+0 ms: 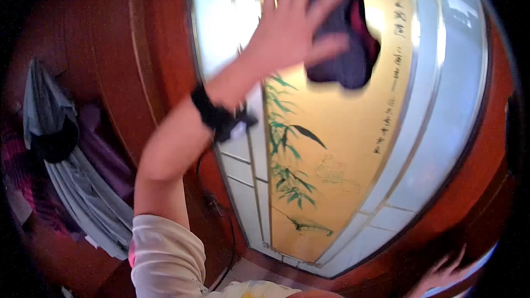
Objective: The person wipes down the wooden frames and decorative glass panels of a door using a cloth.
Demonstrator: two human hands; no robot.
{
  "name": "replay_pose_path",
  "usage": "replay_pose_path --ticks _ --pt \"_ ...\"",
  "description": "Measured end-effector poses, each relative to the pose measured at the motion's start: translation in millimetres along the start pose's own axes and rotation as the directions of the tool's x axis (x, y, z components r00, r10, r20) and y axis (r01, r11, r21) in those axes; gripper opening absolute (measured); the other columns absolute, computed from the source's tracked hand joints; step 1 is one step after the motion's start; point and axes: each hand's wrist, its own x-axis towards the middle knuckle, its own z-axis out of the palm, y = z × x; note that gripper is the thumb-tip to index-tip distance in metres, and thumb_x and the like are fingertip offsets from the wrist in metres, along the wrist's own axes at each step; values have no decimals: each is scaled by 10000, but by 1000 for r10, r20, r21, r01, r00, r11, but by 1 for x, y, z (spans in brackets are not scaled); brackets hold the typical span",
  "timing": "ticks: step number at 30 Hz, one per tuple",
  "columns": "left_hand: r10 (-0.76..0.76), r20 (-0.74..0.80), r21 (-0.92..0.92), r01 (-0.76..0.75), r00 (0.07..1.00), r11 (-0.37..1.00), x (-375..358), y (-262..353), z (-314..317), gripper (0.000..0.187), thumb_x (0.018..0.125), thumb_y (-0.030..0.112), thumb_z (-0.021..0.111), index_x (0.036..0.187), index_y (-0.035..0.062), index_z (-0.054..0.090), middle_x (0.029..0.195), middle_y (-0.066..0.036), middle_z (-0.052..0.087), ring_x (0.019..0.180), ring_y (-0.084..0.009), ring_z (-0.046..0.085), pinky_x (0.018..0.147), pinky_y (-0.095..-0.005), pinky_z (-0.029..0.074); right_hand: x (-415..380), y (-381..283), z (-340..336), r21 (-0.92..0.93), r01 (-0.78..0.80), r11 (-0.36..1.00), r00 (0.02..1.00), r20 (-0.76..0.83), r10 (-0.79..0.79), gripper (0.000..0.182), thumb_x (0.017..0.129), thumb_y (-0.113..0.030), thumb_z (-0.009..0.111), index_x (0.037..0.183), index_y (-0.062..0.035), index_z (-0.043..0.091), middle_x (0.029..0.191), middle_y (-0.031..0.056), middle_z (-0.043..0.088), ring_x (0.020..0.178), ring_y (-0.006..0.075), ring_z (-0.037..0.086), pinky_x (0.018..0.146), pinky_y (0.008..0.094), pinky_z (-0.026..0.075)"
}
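My left hand (295, 25) is raised at the top of the view, with fingers and thumb spread wide. It overlaps a dark cloth item (342, 69) with a dark red patch along its right side; the cloth's upper part runs out of view and its lower edge is blurred. A black band (204, 107) with a small device circles my left wrist. At the lower right, my right hand (441, 273) shows partly, blurred, its fingers stretched apart. Behind the cloth stands a glazed panel (342, 132) painted with green bamboo and a column of dark characters.
Grey cloth (88, 187) hangs on the left against the reddish-brown wood wall (105, 33), with a dark cap (55, 140) and purple cloth (102, 138) beside it. A black cable (231, 237) runs down near my left arm. Pale glass strips (441, 105) border the painted panel.
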Motion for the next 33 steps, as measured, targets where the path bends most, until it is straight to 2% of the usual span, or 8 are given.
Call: replay_pose_path --ticks 5,10,15,20,22,26,28,33 --pt "-64 522 -64 114 851 991 -175 84 -29 823 764 677 535 1419 206 372 1462 -327 162 1227 -516 313 986 -680 211 2 -29 -3 -32 -120 992 992 -51 118 444 943 -511 421 1128 -174 643 1491 301 154 1349 470 223 1021 627 209" --pt "-107 692 -47 192 714 980 -288 148 -49 656 707 607 659 1245 247 547 1016 -136 433 911 -313 435 766 -473 372 -1 -40 -12 -12 -246 969 969 -22 245 445 942 -516 419 1096 -175 660 1479 299 189 1322 471 263 1006 613 241" --pt "-361 542 54 397 759 916 -219 72 -33 1033 754 762 473 1484 94 175 1480 -360 26 1303 -604 154 1043 -672 154 10 -44 -7 16 -233 972 971 -56 234 449 939 -521 416 1081 -174 662 1472 309 191 1300 480 283 993 617 254" --pt "-173 -40 153 178 984 972 -62 -105 10 930 801 623 564 1480 112 187 1490 -312 121 1313 -521 241 1071 -572 220 -2 -27 5 -33 -153 988 987 -63 150 424 941 -499 427 1074 -171 660 1473 314 180 1295 484 281 988 622 260" --pt "56 250 652 -211 967 728 -4 -235 15 559 872 228 586 1370 399 400 1542 -171 116 1357 -515 145 1064 -587 248 0 -27 7 -66 -45 997 997 -71 41 412 940 -490 435 1074 -170 658 1475 314 174 1297 486 277 989 624 259" --pt "100 190 371 -166 977 914 -27 -214 -10 585 871 271 600 1410 293 373 1516 -227 145 1348 -497 184 1081 -494 275 9 -44 0 49 -135 990 982 -125 140 388 939 -471 450 1067 -166 653 1476 311 168 1290 497 276 990 625 259" --pt "-345 2 -37 345 939 938 -58 -138 -12 638 898 400 547 1435 137 326 1490 -263 190 1351 -470 207 1101 -489 229 8 -46 -4 36 -175 984 982 -69 177 377 939 -464 457 1060 -164 650 1469 306 189 1278 501 287 990 626 260" --pt "-417 282 57 419 864 906 -172 -33 -32 933 840 573 546 1481 35 133 1496 -326 33 1377 -501 87 1109 -559 137 4 -48 -2 19 -256 967 966 -24 256 414 940 -491 436 1051 -154 648 1420 302 294 1244 484 342 978 621 275"
